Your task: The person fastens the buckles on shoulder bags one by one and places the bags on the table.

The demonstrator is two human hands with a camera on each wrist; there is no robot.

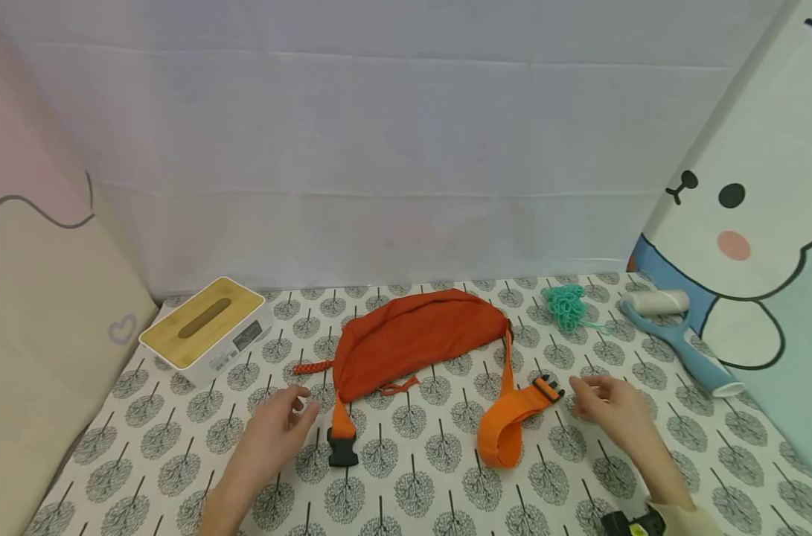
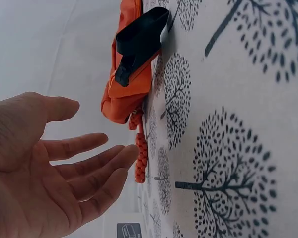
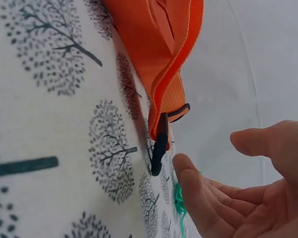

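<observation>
An orange-red waist bag (image 1: 412, 339) lies flat in the middle of the patterned cloth, its strap unfastened. On the left, a short strap ends in a black female buckle half (image 1: 341, 448); my left hand (image 1: 275, 428) hovers beside it, fingers relaxed and holding nothing. The longer orange strap (image 1: 502, 432) on the right curls in a loop and ends in the pronged black buckle half (image 1: 548, 388). Just right of those prongs is my right hand (image 1: 609, 409), fingers loosely bent with nothing in them. A braided red zip pull (image 2: 141, 157) sticks out at the bag's left end.
At the back left stands a white tissue box (image 1: 208, 327) with a wooden lid. A tangle of teal yarn (image 1: 566, 307) lies back right, near a lint roller (image 1: 680, 339) with a blue handle. A white curtain (image 1: 392, 149) hangs behind.
</observation>
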